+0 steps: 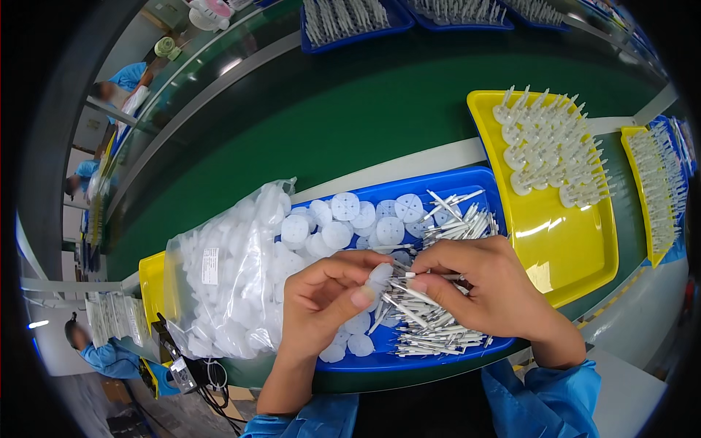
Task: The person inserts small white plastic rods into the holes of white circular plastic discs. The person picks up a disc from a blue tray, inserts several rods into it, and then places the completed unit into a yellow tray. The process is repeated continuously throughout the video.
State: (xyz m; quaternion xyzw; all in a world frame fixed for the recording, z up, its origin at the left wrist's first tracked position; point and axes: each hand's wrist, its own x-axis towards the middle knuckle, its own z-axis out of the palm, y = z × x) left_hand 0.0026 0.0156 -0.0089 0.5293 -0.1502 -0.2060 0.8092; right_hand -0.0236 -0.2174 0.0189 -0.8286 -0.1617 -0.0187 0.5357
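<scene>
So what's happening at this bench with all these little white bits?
A person in blue sleeves works over a blue plastic tray holding round white plastic discs and thin white pins. The left hand pinches one disc in its fingers, and the right hand holds a pin against it. A clear bag of more discs lies to the left. A yellow tray on the right holds discs with pins already standing in them.

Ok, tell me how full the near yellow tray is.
Partly filled: the yellow tray has finished white pieces across its far half; its near half is bare.
</scene>
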